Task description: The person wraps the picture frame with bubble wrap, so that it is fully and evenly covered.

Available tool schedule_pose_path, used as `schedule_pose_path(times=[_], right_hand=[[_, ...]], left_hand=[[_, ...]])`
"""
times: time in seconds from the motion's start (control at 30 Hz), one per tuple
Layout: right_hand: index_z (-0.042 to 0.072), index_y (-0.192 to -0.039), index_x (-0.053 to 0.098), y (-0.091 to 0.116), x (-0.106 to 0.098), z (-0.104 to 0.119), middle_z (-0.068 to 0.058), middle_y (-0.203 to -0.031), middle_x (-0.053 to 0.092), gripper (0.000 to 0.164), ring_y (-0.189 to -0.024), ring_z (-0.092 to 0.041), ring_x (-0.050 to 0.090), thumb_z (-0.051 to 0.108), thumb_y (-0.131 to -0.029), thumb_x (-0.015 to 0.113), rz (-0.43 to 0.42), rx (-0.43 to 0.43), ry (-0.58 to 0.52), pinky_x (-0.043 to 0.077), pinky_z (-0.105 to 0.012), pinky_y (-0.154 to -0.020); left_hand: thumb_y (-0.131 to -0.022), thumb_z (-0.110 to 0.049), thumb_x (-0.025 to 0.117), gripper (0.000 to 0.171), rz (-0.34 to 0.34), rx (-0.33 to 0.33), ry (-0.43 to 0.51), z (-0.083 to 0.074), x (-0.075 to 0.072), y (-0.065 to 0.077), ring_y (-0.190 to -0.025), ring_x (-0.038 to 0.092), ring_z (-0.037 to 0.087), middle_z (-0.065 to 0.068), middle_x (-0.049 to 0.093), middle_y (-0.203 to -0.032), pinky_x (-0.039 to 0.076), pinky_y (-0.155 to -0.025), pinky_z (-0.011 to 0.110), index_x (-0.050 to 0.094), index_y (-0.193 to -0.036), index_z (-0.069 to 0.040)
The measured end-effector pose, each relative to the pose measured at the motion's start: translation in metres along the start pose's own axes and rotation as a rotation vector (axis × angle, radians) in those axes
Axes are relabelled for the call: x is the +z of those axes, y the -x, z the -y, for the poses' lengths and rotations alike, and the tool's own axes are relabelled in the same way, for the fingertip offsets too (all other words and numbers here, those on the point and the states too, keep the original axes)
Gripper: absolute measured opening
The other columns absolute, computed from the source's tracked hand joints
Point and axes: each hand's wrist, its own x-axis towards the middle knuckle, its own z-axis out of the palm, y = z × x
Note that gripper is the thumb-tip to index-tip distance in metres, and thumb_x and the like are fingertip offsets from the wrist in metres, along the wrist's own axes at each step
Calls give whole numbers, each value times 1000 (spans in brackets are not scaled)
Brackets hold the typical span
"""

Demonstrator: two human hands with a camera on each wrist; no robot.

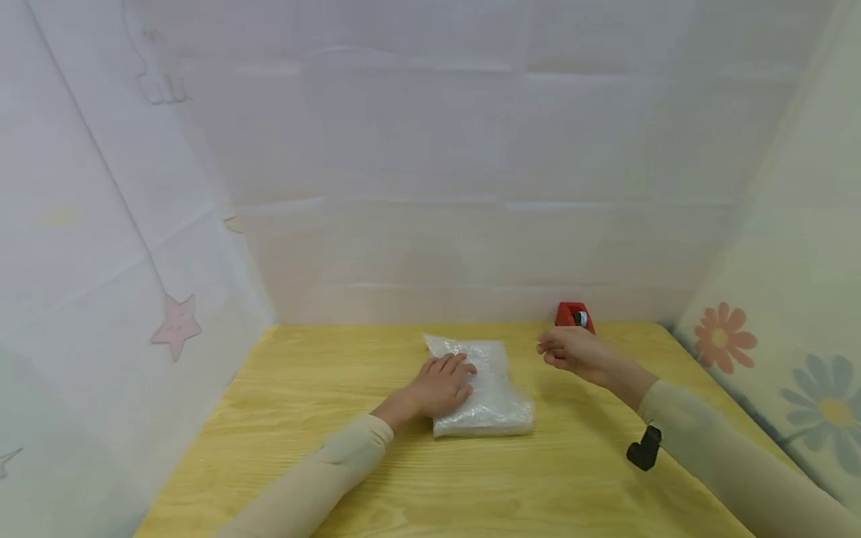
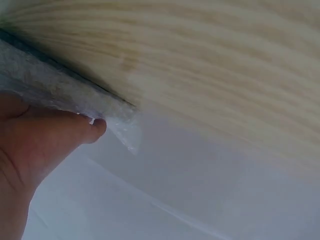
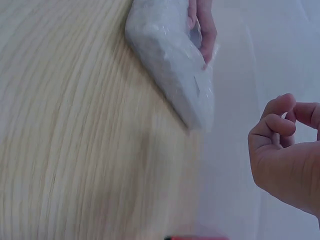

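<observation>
A flat package in clear bubble wrap [image 1: 494, 388] lies on the table, with a loose flap of wrap at its far left corner. My left hand [image 1: 440, 385] rests on its left part, fingers spread over the wrap; in the left wrist view the thumb [image 2: 75, 127] lies along the package's edge. Raised above the table to the right of the package is my right hand [image 1: 575, 351]. Its fingers [image 3: 272, 130] are curled, with thumb and forefinger tips close together; nothing can be made out clearly between them.
A red tape dispenser [image 1: 572, 308] stands at the table's back edge, partly behind the right hand. The wood-grain table [image 1: 323, 373] meets pale wall sheeting at the back and sides. A black clip-like device [image 1: 644, 448] sits at the right sleeve.
</observation>
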Motion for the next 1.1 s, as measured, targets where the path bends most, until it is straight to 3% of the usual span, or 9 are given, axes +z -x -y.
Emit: schedule_pose_path(times=[0.1, 0.23, 0.43, 0.6, 0.73, 0.9, 1.1], right_hand=[[0, -103, 65, -7, 11, -8, -12, -93, 64, 15, -68, -13, 60, 9, -105, 54, 33, 20, -31, 53, -22, -66], [0, -103, 65, -15, 25, -14, -9, -87, 64, 17, -64, -13, 55, 13, -106, 56, 66, 45, -59, 49, -21, -60], [2, -100, 65, -19, 49, -15, -7, -81, 63, 17, -61, -11, 53, 19, -102, 64, 104, 70, -78, 44, -19, -55], [1, -98, 64, -22, 62, -21, -6, -77, 60, 16, -54, -8, 45, 16, -102, 62, 154, 92, -33, 39, -19, -48], [0, -99, 60, -21, 66, -27, -6, -76, 60, 15, -52, -8, 42, 14, -104, 58, 186, 117, -9, 36, -19, -46], [1, -99, 56, -19, 67, -35, -5, -73, 57, 17, -47, -6, 36, 16, -105, 55, 217, 146, -2, 31, -19, -43], [5, -91, 55, -11, 66, -44, 1, -64, 50, 19, -39, -3, 31, 17, -106, 52, 260, 285, 64, 23, -19, -39]], left_hand=[[-110, -43, 34, 42, 19, -33, -40, -9, 7, -3, -150, 20, 34, 9, 23, -165, 16, -117, 56, 43, -147, -25], [-109, -46, 39, 41, -10, -51, -85, -19, 9, -7, -148, 26, 31, 6, 28, -163, 21, -116, 54, 45, -145, -27], [-104, -51, 51, 54, -60, -99, -74, -35, 0, -8, -142, 37, 25, 4, 44, -153, 28, -114, 50, 45, -147, -18], [-100, -55, 58, 73, -55, -151, -50, -45, -10, -6, -141, 40, 26, 7, 46, -153, 29, -114, 48, 35, -155, -13], [-96, -59, 62, 83, -49, -193, -41, -55, -20, -2, -141, 41, 28, 9, 44, -154, 30, -113, 50, 32, -157, -10], [-96, -61, 60, 78, -32, -182, -57, -64, -25, 3, -143, 35, 28, 9, 37, -157, 30, -113, 51, 42, -152, -10], [-97, -66, 54, 78, -1, -174, -83, -76, -28, 5, -145, 31, 28, 7, 33, -160, 30, -112, 52, 46, -151, -12]])
